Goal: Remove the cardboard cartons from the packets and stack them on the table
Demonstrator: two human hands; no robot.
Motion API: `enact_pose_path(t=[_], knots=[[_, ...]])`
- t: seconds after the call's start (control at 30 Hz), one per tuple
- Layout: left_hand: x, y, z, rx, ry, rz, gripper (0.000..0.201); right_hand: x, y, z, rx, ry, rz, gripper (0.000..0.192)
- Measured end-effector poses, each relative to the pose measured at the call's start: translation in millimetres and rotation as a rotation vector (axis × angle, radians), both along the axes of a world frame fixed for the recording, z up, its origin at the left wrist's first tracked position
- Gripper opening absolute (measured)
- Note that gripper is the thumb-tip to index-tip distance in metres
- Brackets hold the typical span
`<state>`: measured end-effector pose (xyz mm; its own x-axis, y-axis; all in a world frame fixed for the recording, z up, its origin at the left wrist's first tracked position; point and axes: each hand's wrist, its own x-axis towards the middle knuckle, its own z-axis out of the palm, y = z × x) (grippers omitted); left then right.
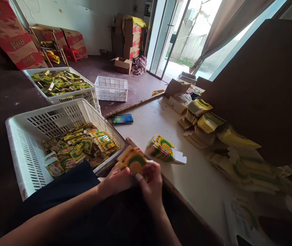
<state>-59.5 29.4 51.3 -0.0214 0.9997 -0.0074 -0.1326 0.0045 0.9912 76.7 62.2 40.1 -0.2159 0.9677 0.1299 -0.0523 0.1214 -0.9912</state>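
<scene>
Between my two hands, just off the table's near edge, I hold small yellow-and-green printed packets, slightly blurred. My left hand grips them from the left, and the fingers of my right hand pinch their right side. How many packets there are I cannot tell. Close beyond my right hand, a yellow-green carton lies on the white table, its white end flap open to the right. To the left of my hands stands a white plastic crate with a heap of similar packets inside.
Another white crate, full of packets, stands behind the near one. A smaller white crate sits on the floor beyond. Stacks of flattened yellow cartons line the table's right side. A blurred-out blue item lies near its left edge.
</scene>
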Motion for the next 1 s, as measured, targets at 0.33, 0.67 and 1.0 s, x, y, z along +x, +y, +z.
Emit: enact_pose_path(t=[0.33,0.67,1.0], knots=[[-6.7,-5.4,16.1,-0.085,-0.362,0.496,0.047,-41.2,-42.8,-1.2,-0.318,0.207,0.372,0.045],[-7.8,-2.9,9.1,-0.024,-0.038,0.382,0.041,-12.0,-1.0,-10.8,-0.155,0.217,0.176,0.015],[-37.3,2.0,17.1,0.138,0.438,-0.077,0.093,37.6,19.3,-13.2,0.734,-0.484,-0.030,0.019]])
